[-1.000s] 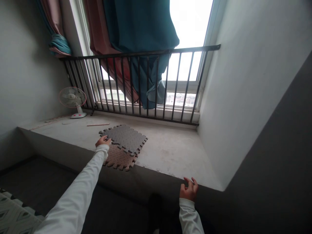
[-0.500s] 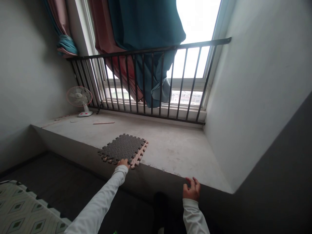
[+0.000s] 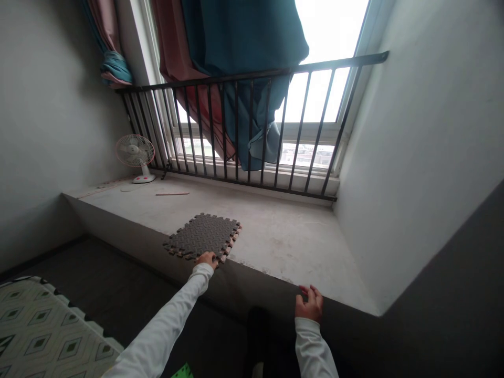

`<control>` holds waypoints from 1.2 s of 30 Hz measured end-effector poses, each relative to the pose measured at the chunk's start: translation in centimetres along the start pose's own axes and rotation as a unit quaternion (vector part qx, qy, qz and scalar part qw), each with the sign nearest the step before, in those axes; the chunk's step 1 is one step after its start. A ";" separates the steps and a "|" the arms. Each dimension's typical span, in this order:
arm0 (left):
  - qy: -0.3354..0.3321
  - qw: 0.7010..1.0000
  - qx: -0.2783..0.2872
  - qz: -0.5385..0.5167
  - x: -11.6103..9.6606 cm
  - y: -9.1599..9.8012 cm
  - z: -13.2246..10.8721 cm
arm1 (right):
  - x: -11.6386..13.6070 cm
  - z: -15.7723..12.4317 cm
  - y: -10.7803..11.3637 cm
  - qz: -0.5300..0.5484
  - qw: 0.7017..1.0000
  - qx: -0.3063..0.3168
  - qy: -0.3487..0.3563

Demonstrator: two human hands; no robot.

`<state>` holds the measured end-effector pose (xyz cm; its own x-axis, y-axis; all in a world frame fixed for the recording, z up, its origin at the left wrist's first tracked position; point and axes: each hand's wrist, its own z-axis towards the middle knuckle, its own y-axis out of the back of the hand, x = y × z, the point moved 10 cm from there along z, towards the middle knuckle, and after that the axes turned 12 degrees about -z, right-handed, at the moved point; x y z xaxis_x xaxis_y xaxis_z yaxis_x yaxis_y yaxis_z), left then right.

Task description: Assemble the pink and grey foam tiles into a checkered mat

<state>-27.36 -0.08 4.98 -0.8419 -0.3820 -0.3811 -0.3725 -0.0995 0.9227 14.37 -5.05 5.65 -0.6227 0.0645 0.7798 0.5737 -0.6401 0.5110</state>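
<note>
A small stack of interlocking foam mat tiles (image 3: 205,233), grey and textured on top with pinkish layers beneath, lies on the ledge and reaches over its front edge. My left hand (image 3: 207,259) has its fingers curled on the near right corner of the stack. Part of those fingers is hidden from me. Beside the ledge's front edge, well to the right of the tiles, my right hand (image 3: 310,304) is held up empty, its fingers bent and apart.
The pale window ledge (image 3: 283,236) carries a small fan (image 3: 136,152) and a thin stick (image 3: 172,194). Behind it runs a black railing (image 3: 252,181) with curtains (image 3: 244,37). A patterned mat (image 3: 47,331) covers the lower left, and a green piece (image 3: 183,371) shows at the bottom.
The top grey tile now sits more evenly over the pinkish layers, which show less along the right side. My left hand stays at the corner. The view has shifted slightly.
</note>
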 end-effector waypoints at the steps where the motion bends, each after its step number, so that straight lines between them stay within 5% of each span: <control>1: 0.004 1.000 -0.004 0.003 -0.1 0.0 0.0 | 0.0 0.0 -0.1 0.000 1.000 0.003 0.001; 28: -0.042 0.998 -0.025 -0.031 -0.7 -1.1 -0.9 | 0.0 -0.2 -0.4 -0.005 1.000 0.015 -0.003; 36: -0.022 0.999 -0.007 0.042 -1.1 -2.5 -2.8 | 0.2 -0.3 -0.2 -0.008 1.000 0.021 -0.003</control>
<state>-24.42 -1.95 3.27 -0.8866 -0.3491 -0.3033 -0.2938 -0.0813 0.9524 13.98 -5.11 5.54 -0.6293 0.0790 0.7731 0.5858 -0.6055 0.5387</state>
